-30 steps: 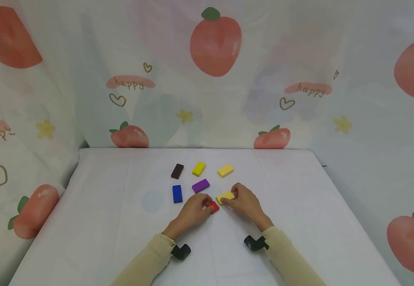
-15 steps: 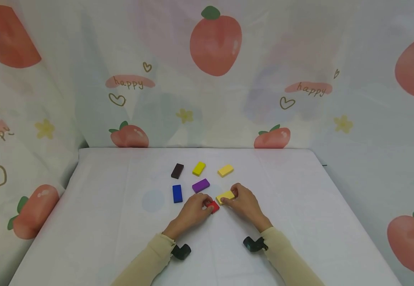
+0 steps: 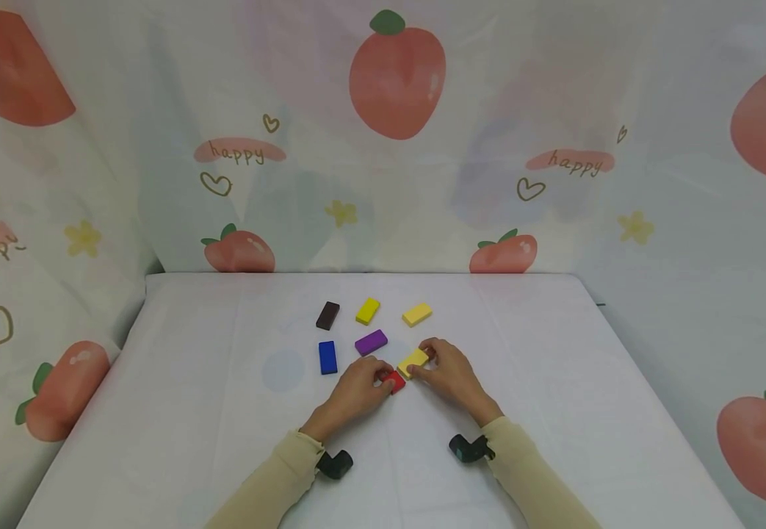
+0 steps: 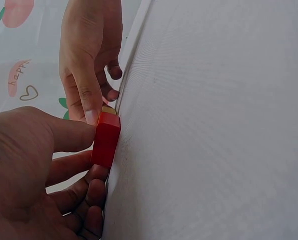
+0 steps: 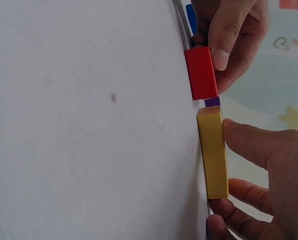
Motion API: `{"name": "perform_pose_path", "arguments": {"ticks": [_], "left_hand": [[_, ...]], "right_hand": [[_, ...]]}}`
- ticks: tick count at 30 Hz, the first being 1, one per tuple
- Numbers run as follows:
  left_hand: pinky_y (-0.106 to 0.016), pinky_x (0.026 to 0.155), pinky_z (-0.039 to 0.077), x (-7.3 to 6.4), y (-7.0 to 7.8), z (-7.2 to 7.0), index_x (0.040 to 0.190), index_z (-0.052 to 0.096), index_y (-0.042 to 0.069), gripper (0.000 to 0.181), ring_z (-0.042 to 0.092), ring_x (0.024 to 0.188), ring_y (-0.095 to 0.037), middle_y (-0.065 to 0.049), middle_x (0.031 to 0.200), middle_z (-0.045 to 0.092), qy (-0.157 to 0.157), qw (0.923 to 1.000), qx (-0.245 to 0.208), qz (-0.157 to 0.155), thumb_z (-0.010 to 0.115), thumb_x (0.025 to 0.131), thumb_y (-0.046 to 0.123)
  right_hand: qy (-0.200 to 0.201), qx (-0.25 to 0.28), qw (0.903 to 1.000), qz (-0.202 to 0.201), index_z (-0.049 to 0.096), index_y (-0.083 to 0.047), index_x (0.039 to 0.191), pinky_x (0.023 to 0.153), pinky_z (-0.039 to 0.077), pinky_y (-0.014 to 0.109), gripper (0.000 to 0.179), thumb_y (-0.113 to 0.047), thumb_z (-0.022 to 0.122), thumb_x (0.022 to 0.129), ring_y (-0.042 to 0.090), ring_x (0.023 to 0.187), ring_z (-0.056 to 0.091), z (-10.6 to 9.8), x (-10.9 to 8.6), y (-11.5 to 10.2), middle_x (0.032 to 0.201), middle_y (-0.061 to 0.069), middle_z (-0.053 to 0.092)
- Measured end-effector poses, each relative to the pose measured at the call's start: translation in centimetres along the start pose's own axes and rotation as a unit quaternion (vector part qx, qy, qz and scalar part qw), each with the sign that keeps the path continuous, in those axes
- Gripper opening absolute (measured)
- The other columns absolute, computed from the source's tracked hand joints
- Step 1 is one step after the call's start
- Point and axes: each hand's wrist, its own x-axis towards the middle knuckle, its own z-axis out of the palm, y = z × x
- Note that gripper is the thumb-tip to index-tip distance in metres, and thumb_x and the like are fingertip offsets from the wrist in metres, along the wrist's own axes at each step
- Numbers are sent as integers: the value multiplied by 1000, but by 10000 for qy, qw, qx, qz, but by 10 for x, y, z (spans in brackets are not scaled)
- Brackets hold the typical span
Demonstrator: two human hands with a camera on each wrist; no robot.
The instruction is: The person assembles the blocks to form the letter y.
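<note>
A: Far left of the tabletop (image 3: 191, 404)?
B: One dark block (image 3: 327, 316), lying flat, slanted. Nearer, one blue block (image 3: 327, 358), lying flat, its length running near to far. Neither is being touched.

A: Next rightward?
B: The left hand (image 3: 356, 388), narrowed, is pinching one red block (image 3: 394, 382) between thumb and fingers, at the near edge of the group.

A: Beyond that hand?
B: One bright yellow block (image 3: 368, 311) is lying far back; one purple block (image 3: 371, 342) is lying between it and the red one. Both are resting free.

A: Right of the red block?
B: One pale yellow block (image 3: 413, 364), sitting just beside it and slightly farther off. A slim gap is showing in the right wrist view.

A: Remaining entries?
B: One second pale yellow block (image 3: 417, 314), lying flat at far right, unhandled. Last, the right hand (image 3: 450, 375), also narrowed, is gripping the nearer pale yellow block, thumb on the near side.

A: Progress?
B: By my reading, partway through placing one pair: two blocks are being held nearly end to end, their alignment seemingly unfinished. Five are lying loose and separate, with no finished join showing among them.
</note>
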Motion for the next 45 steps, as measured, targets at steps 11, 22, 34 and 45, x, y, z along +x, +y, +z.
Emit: {"name": "perform_pose_path", "arguments": {"ticks": [11, 22, 34, 45], "left_hand": [[-21, 73, 45, -1, 1, -1, 120, 70, 17, 29, 51, 82, -8, 6, 90, 60, -1, 10000, 84, 13, 66, 93, 27], [-21, 71, 45, 0, 0, 0, 119, 70, 15, 30, 51, 80, -9, 5, 88, 60, 57, 9999, 84, 91, 67, 92, 27], [-21, 71, 45, 1, 1, 0, 119, 70, 15, 30, 51, 80, -9, 5, 88, 60, 54, 9999, 111, 25, 67, 92, 28], [-22, 73, 46, 1, 1, 0, 121, 67, 18, 30, 52, 83, -10, 6, 90, 61, 71, 10000, -18, 45, 68, 92, 27]], "right_hand": [[-38, -73, 9996, -254, 62, -13, 123, 81, 49, 38, 49, -35, 78, 82, 19, 95, 56, -3, -1, -1, 108, 4, 63], [-179, -35, 9994, -298, 63, -15, 123, 82, 48, 37, 47, -33, 78, 83, 19, 96, 55, -3, 2, -1, 110, 4, 63], [-254, 19, 9993, -283, 63, -15, 124, 81, 49, 37, 47, -32, 78, 83, 18, 96, 55, -5, 2, -3, 110, 4, 63], [-224, 50, 9993, -296, 63, -15, 124, 83, 49, 37, 46, -32, 78, 83, 19, 97, 55, -4, 2, -2, 110, 4, 63]]}}
